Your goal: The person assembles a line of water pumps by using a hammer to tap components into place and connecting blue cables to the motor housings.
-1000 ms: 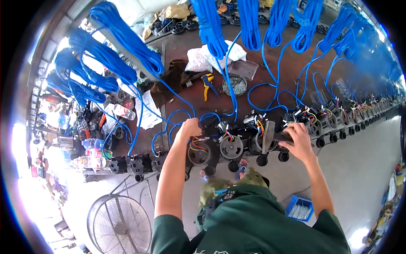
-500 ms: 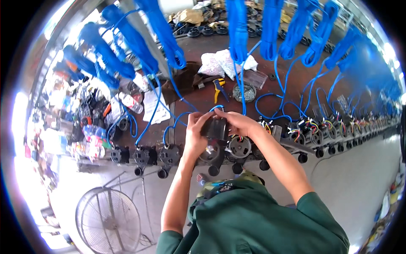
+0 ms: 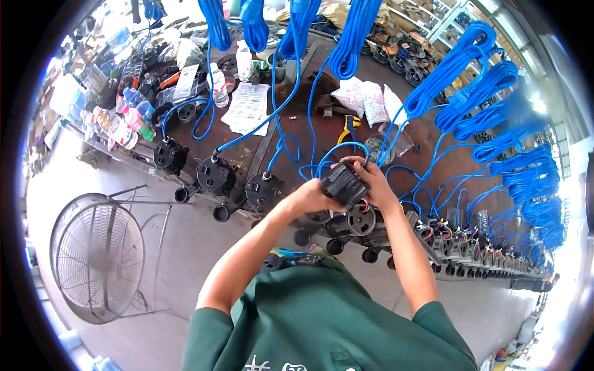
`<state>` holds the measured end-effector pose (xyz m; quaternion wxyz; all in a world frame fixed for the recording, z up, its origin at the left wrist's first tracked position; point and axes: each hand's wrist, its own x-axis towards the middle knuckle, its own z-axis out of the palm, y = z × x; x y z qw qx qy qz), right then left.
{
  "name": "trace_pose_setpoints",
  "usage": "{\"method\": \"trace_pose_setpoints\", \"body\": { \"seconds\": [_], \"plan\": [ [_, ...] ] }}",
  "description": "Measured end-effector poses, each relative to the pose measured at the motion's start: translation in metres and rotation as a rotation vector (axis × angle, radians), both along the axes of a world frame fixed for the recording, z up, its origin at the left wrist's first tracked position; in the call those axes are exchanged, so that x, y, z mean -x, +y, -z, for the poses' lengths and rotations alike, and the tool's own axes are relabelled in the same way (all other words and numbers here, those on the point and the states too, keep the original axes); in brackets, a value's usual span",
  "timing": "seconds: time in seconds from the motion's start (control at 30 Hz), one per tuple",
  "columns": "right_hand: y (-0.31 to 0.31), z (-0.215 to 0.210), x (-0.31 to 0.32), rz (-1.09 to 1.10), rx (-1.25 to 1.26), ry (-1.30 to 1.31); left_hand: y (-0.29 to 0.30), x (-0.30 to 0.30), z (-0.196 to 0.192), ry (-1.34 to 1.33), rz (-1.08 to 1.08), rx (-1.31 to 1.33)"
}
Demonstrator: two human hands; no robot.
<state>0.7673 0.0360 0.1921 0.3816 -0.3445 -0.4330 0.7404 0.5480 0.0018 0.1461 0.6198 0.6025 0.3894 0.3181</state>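
Note:
My left hand (image 3: 307,196) and my right hand (image 3: 370,179) together hold a black pump cover box (image 3: 344,183) just above a black pump (image 3: 361,217) in the row along the bench's front edge. A blue cable (image 3: 334,150) loops from the box up to coils hanging overhead. My left hand grips the box's left side, my right hand wraps its right side and top. More black pumps (image 3: 216,176) with blue cables stand to the left, and a long row of open pumps (image 3: 461,244) with coloured wires runs to the right.
Blue cable coils (image 3: 473,68) hang above the brown bench (image 3: 291,123). Papers (image 3: 247,106), plastic bags (image 3: 365,96), yellow-handled pliers (image 3: 348,125) and bottles (image 3: 218,86) lie on it. A floor fan (image 3: 99,256) stands at lower left on the concrete floor.
My hands came together from two separate pumps onto one black cover box, which is now lifted and held between them. The view has swung to the left along the bench.

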Motion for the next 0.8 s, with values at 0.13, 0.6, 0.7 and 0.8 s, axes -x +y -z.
{"method": "trace_pose_setpoints", "body": {
  "seconds": [0.13,0.6,0.7,0.8],
  "plan": [
    [0.001,0.003,0.0,-0.071,0.05,-0.047,-0.02,-0.008,-0.004,0.559,-0.299,-0.378],
    [-0.017,0.037,0.013,0.277,0.155,-0.196,-0.065,-0.007,0.034,0.435,-0.551,-0.381],
    [-0.016,0.034,0.011,0.275,0.185,-0.195,-0.063,-0.001,0.036,0.379,-0.481,-0.32],
    [-0.016,0.032,0.016,0.237,0.131,-0.253,-0.064,-0.005,0.033,0.489,-0.488,-0.287]
  ]
}}
